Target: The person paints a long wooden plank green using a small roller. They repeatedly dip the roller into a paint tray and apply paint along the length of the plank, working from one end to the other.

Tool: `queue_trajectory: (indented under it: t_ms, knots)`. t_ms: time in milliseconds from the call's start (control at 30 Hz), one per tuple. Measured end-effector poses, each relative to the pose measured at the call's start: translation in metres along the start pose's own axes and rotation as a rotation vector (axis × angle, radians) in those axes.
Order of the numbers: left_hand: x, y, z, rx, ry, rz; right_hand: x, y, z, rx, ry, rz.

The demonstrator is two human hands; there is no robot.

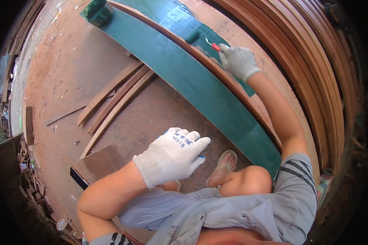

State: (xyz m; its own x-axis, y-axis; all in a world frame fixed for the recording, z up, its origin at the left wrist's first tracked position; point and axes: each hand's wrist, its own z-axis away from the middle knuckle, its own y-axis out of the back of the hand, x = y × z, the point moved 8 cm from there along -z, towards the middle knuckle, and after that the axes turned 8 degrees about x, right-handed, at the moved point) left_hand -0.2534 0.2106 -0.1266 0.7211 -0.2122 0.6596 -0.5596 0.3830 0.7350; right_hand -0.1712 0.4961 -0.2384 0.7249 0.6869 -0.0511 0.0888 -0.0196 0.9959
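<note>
My right hand (239,62), in a white knit glove, is closed round the red handle of a small paint roller (192,37). The roller's dark green sleeve lies against a wide wooden board (249,45), partly covered with wet green paint. Nearer to me runs a long board (184,83) with a fully green face. At its far left end stands a paint-smeared can (98,13). My left hand (178,153), in a white glove with a blue palm side, hovers above my lap with its fingers curled. Nothing shows in it, and it touches neither board.
Several long wooden planks (310,61) are stacked along the right. Narrow wood strips (116,96) lie on the brown floor, left of the green board. A brown block (96,165) sits by my left forearm. Wood scraps (34,185) are heaped at the left edge.
</note>
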Motion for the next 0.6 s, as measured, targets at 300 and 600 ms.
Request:
queue_trajectory:
  t_ms: [300, 600]
  knots:
    - [0.001, 0.006, -0.002, 0.05, -0.026, 0.005, 0.082, 0.046, 0.192, 0.006, -0.014, 0.116]
    - [0.009, 0.004, 0.007, -0.012, -0.032, -0.024, 0.093, 0.06, 0.135, 0.129, -0.11, -0.063]
